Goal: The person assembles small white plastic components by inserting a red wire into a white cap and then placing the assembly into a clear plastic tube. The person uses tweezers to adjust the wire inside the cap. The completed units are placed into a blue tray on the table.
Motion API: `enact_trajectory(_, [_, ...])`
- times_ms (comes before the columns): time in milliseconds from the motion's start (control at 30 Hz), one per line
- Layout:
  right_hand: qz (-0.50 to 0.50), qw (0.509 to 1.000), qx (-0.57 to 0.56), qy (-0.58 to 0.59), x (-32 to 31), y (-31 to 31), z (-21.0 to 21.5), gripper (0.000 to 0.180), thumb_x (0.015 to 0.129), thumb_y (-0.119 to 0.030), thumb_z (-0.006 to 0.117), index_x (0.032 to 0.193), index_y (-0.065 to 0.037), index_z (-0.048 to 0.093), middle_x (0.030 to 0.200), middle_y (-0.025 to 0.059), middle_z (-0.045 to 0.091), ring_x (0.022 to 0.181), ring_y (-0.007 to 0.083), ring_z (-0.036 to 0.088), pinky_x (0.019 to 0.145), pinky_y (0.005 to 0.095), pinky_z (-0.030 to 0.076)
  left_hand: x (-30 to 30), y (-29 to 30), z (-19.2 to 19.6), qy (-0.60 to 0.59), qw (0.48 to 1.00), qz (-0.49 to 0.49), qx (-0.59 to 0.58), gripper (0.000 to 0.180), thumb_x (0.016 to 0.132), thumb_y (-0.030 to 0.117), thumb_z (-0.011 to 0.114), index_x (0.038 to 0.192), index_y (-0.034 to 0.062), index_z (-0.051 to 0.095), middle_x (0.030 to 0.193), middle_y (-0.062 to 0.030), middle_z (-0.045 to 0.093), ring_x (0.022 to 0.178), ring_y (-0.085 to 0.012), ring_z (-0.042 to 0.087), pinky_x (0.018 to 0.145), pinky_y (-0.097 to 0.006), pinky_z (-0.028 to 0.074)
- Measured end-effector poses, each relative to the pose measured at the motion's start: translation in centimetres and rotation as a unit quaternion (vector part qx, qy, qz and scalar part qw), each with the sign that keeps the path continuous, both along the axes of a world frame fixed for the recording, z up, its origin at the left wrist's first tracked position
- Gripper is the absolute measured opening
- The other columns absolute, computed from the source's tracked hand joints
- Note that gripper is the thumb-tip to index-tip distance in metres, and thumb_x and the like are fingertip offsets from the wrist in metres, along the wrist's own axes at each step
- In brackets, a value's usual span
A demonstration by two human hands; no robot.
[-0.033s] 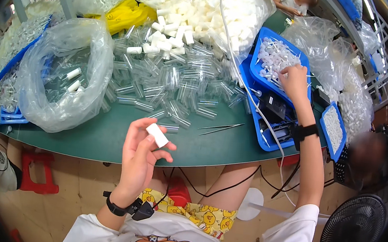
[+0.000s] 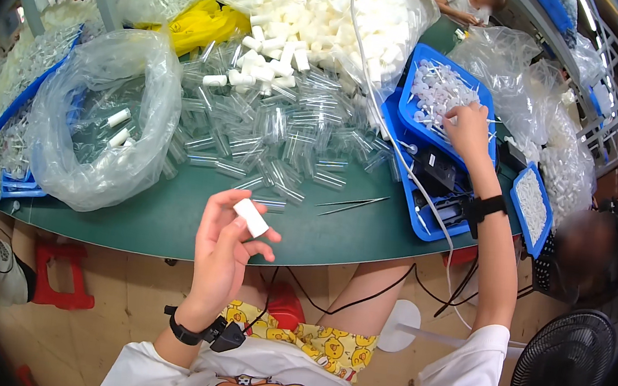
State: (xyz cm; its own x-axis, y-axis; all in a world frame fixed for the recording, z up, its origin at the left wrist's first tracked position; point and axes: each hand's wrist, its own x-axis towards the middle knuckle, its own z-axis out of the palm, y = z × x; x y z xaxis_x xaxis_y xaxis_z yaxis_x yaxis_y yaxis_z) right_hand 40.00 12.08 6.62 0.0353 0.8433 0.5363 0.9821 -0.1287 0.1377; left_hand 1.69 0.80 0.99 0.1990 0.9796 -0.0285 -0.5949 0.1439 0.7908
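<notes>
At the far left of your green table (image 2: 171, 216), a clear bag (image 2: 98, 118) lies open with a few white-capped tubes inside, a blue tray (image 2: 12, 188) tucked under its edge. Your left hand (image 2: 224, 248), raised just in front of the table's near rim, pinches a white cap (image 2: 250, 218) between thumb and fingertips, the other fingers loosely curled; a black wristband (image 2: 197, 330) sits on that wrist. Behind it, a heap of clear tubes (image 2: 278, 126) spreads across the table, with white caps (image 2: 320, 13) piled in a bag farther back beside a yellow bag (image 2: 199, 23). Tweezers (image 2: 353, 205) lie near the table's front, right of your left hand. Your right hand (image 2: 470, 127) reaches into a blue bin (image 2: 412, 76) of small white parts, fingers bent down among them; whether it has hold of one, you cannot tell.
</notes>
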Motion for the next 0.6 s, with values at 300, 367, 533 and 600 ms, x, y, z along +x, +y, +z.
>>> enact_trajectory(300, [-0.004, 0.999, -0.031, -0.034, 0.3, 1.7, -0.8, 0.011, 0.065, -0.015, 0.068, 0.072, -0.006, 0.068, 0.086, 0.0169, 0.057, 0.09, 0.0331, 0.049, 0.078, 0.0377, 0.044, -1.1, -0.3, -0.3, 0.036, 0.998, -0.028, 0.038, 0.029, 0.085, 0.002, 0.045, 0.114, -0.0013, 0.045, 0.106, -0.0144, 0.052, 0.081, -0.0227, 0.061, 0.06, -0.028, 0.051])
enact_trajectory(367, [-0.013, 0.999, -0.032, 0.011, 0.3, 1.7, -0.7, 0.013, 0.065, -0.016, 0.069, 0.072, -0.005, 0.068, 0.086, 0.0171, 0.058, 0.09, 0.0332, 0.05, 0.078, 0.0373, 0.044, -1.4, -0.3, -0.2, 0.042, 0.998, -0.042, 0.033, 0.031, 0.085, 0.001, 0.046, 0.116, -0.0028, 0.046, 0.108, -0.0163, 0.053, 0.082, -0.0225, 0.061, 0.062, -0.028, 0.051])
enact_trajectory(533, [0.033, 0.986, 0.048, 0.157, 0.9, 1.3, 0.1, 0.02, 0.067, -0.02, 0.069, 0.079, -0.004, 0.068, 0.081, 0.0168, 0.062, 0.075, 0.0312, 0.059, 0.071, 0.0379, 0.046, -1.6, -0.5, -0.3, 0.054, 0.995, -0.067, 0.044, 0.037, 0.086, 0.0, 0.044, 0.123, -0.0049, 0.043, 0.115, -0.0196, 0.052, 0.089, -0.0213, 0.06, 0.073, -0.03, 0.051])
enact_trajectory(600, [0.062, 0.97, 0.158, 0.172, 0.2, 0.9, 0.3, 0.022, 0.07, -0.022, 0.068, 0.084, -0.006, 0.068, 0.078, 0.0156, 0.062, 0.07, 0.0284, 0.059, 0.067, 0.0364, 0.046, -1.3, -0.4, -0.1, 0.05, 0.994, -0.083, 0.044, 0.038, 0.086, -0.001, 0.043, 0.124, -0.0049, 0.042, 0.115, -0.0193, 0.052, 0.092, -0.021, 0.059, 0.076, -0.031, 0.051])
